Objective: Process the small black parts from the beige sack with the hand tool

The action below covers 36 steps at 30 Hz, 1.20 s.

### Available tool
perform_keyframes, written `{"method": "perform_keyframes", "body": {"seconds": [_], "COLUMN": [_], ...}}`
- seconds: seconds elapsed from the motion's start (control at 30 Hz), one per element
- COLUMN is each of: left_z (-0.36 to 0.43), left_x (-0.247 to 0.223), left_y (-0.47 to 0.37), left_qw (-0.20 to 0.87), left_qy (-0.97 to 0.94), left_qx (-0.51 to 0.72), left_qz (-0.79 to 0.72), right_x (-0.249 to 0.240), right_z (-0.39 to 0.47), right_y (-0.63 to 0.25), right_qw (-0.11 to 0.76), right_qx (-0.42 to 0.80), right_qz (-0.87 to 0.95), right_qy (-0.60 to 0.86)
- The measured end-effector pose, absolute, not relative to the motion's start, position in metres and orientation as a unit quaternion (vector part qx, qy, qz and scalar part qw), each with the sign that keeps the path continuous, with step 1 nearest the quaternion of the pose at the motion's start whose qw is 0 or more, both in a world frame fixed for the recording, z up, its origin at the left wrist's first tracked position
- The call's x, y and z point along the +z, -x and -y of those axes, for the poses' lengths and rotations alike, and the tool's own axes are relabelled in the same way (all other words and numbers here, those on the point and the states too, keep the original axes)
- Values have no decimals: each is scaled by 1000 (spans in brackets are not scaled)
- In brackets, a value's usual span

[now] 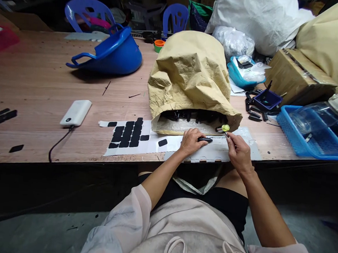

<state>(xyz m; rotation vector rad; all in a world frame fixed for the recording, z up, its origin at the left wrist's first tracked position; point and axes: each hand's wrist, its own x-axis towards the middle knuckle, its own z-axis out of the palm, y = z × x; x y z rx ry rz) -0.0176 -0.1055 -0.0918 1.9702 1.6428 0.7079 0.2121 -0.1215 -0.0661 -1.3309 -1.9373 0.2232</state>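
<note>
My left hand (191,142) rests at the table's front edge, its fingers closed on a slim black piece (206,139) that lies pointing right on a pale sheet. To its right my right hand (238,150) grips a small tool (224,128) with a yellow-green end and a metallic part. The tool is raised at the right side of the mouth of a tan paper bag (194,67). Many black parts (194,115) show inside the bag's opening. Left of my hands, rows of black rounded pads (127,133) sit on a white backing strip (153,141).
A blue basin (118,54) lies tilted at the back left. A white power bank (76,113) with a cable is at the left. On the right are a blue basket (297,138), a cardboard box (295,77) and a small purple tray (267,99) among black pieces.
</note>
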Motion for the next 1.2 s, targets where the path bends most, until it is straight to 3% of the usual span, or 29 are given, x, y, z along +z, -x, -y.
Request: {"method": "perform_keyframes", "body": {"seconds": [0.17, 0.37, 0.53, 0.67, 0.87, 1.2], "left_z": [106, 105, 106, 107, 106, 107], "left_x": [-95, -93, -89, -86, -86, -91], "left_y": [18, 17, 16, 15, 14, 14], "left_qw": [236, 235, 235, 242, 247, 238], "left_qy": [-718, -717, -720, -716, -712, -718], "left_qx": [269, 259, 253, 245, 256, 255], "left_qz": [-597, -603, -603, -607, -605, -603], "right_x": [-72, -82, -76, -77, -76, -98], "right_z": [144, 149, 147, 146, 115, 67], "right_y": [-206, -200, -189, -182, -200, -232], "right_qw": [400, 339, 355, 318, 308, 206], "right_qx": [86, 56, 54, 62, 21, -78], "right_qz": [755, 779, 781, 800, 789, 802], "right_qy": [512, 525, 511, 505, 531, 555]}}
